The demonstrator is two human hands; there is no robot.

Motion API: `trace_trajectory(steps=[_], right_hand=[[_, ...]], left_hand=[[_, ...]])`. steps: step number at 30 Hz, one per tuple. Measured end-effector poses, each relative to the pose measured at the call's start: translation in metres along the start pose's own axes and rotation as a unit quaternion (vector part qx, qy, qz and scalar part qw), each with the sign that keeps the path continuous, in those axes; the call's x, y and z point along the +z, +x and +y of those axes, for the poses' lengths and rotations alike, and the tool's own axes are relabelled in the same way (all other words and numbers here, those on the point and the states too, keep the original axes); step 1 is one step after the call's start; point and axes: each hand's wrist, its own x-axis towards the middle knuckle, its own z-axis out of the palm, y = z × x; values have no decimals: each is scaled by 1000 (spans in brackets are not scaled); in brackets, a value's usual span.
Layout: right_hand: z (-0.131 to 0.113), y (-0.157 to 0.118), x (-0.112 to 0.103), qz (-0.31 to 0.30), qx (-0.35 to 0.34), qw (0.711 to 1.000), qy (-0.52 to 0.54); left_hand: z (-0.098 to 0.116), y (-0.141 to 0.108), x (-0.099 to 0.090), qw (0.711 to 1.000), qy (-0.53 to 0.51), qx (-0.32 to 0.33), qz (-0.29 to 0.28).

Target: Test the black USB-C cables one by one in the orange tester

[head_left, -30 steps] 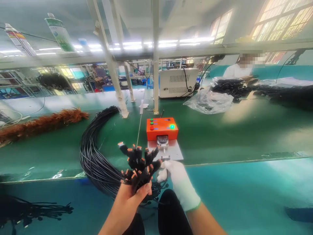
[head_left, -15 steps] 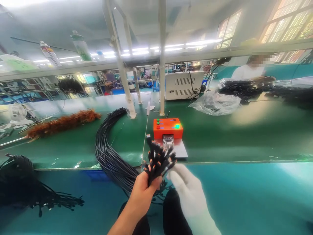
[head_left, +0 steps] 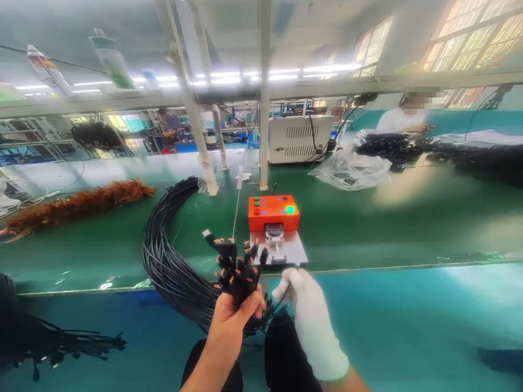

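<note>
Closest to me are two dark knees. My bare left hand is closed tight around a bunch of black plugs, many with orange tips, held up in front of the table edge. My right hand, in a white glove, has its fingers pinched on one thin black cord, just in front of the metal plate. Low on the left is a dark pile of cords.

On the green table, long black cords curve and go down over the edge by my left hand. The orange box sits at the back of the plate, with a green light glowing. A small gauge is at its front. Off to the left is a fluffy brown duster.

Farther back are a white metal box and a clear bag. Beyond the bag, a person in white sits by more black cords. Two tall bottles stand up on the shelf.
</note>
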Motion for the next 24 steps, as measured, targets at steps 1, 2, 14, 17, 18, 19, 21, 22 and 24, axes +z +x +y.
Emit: trace_trajectory(steps=[1,2,14,17,18,19,21,22,24], right_hand=[[2,3,0,-23,14,999,-20],[4,7,-1,-49,30,998,-33],[27,42,-5,-115,85,989,47],[24,40,-2,-113,71,988,73],[23,40,-2,-112,69,988,76],[24,40,-1,-110,68,989,78],[26,43,0,-108,73,988,83],[27,44,0,-108,78,987,86],[30,47,1,-111,88,986,83]], left_hand=[[0,0,0,1000,-10,-5,0],[1,0,1,1000,-19,-9,3],[1,-6,0,998,-55,-20,18],[3,-7,0,998,-49,-36,31],[4,-7,0,998,-44,-44,33],[4,-7,-1,997,-39,-49,35],[5,-7,-2,997,-33,-53,40],[5,-6,-2,997,-32,-53,46],[5,-4,-1,996,-36,-54,57]])
